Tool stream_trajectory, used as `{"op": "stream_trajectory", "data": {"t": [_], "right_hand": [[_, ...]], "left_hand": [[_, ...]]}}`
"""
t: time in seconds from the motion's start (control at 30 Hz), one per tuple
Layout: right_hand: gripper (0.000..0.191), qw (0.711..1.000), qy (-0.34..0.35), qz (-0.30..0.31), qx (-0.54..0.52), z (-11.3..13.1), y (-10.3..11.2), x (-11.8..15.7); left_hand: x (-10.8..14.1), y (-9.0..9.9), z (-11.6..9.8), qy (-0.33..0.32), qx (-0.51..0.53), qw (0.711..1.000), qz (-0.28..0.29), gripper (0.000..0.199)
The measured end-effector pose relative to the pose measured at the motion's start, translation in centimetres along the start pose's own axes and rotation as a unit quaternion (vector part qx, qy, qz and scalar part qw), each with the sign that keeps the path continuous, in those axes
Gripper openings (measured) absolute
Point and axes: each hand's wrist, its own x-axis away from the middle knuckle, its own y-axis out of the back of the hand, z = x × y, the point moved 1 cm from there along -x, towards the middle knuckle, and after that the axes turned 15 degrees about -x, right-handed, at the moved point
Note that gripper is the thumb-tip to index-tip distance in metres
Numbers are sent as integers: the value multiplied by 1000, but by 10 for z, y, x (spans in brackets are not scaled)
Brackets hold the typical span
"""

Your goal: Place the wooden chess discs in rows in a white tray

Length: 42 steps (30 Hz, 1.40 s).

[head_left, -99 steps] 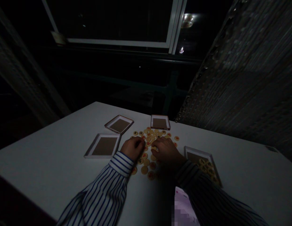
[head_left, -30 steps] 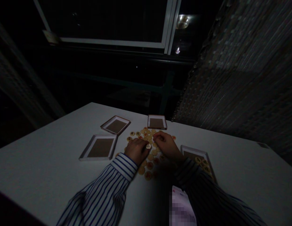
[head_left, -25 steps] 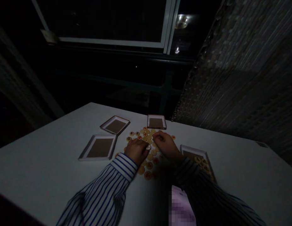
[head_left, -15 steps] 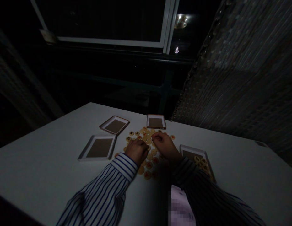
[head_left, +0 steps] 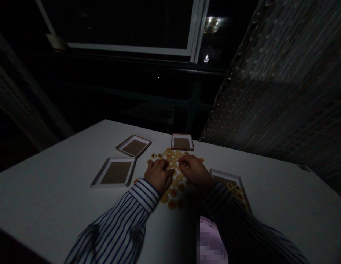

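Round, pale Chinese chess pieces (head_left: pixel 172 204) lie spread on the white table, some with red or black characters up, others blank side up. My left hand (head_left: pixel 158 176) rests palm down over the left part of the spread, fingers apart and touching or just above the pieces. At the right side, my right hand (head_left: pixel 196 170) is closed, thumb and fingers curled together; whatever they hold, if anything, is hidden. Beside my right wrist, a shallow box (head_left: pixel 225 173) holds several pieces with black characters, partly covered by my striped sleeve.
Two shallow open boxes stand left of the pieces: a nearer box (head_left: pixel 95 179) and a farther box (head_left: pixel 121 146). Another small box (head_left: pixel 182 149) stands at the back. A bead-like curtain (head_left: pixel 269 110) hangs behind the white table (head_left: pixel 57 183) on the right, with a dark window beyond.
My left hand's fingers have spread and reached slightly forward over the pieces. My right hand has shifted a little to the right, still curled. The boxes have stayed put.
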Motion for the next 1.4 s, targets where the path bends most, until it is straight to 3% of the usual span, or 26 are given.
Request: {"op": "stream_trajectory", "data": {"t": [0.13, 0.5, 1.4], "right_hand": [[19, 992, 46, 82, 80, 0, 4, 2], [23, 972, 24, 192, 136, 3, 6, 8], [28, 968, 16, 206, 146, -4, 6, 9]], "left_hand": [[1, -5, 0, 5, -2, 1000, -6, 25], [3, 3, 3, 18, -8, 1000, 3, 31], [2, -2, 10, 18, 114, 992, -41, 31]]}}
